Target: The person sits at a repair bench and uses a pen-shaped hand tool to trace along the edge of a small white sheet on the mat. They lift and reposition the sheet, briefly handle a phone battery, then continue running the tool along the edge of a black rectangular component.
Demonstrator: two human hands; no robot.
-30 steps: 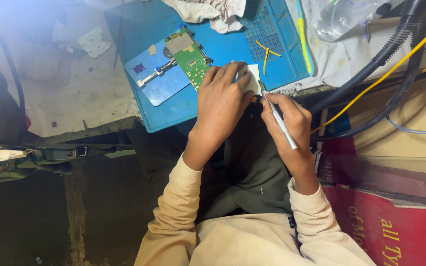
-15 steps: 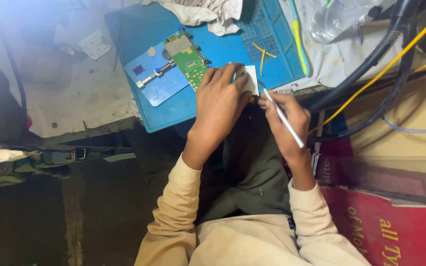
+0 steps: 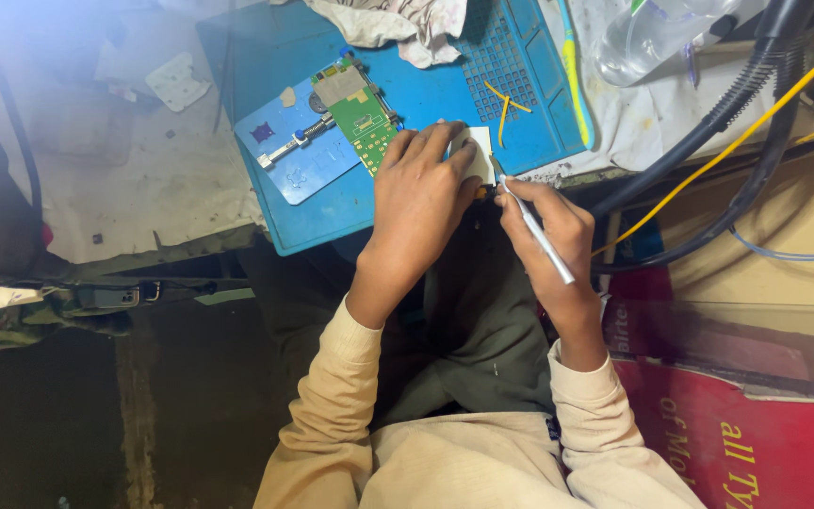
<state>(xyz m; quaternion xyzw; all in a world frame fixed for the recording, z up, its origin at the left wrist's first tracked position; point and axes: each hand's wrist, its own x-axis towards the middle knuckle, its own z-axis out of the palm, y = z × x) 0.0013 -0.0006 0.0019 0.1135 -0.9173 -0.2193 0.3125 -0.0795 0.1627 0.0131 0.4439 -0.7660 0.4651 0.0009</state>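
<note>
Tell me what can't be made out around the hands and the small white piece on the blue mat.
- Small white piece: head view, mostly covered by the left hand.
- Thin tool tip: too small to identify, held in the right hand.
- Green circuit board: components too small.
- Clear plastic bottle: cut off by the top edge.

Cloth (image 3: 398,24) and cables (image 3: 708,123) crowd the mat (image 3: 426,94).

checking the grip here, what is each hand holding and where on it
The left hand pinches a small white piece by its near edge; the right hand grips a thin metal tool mid-shaft.
</note>
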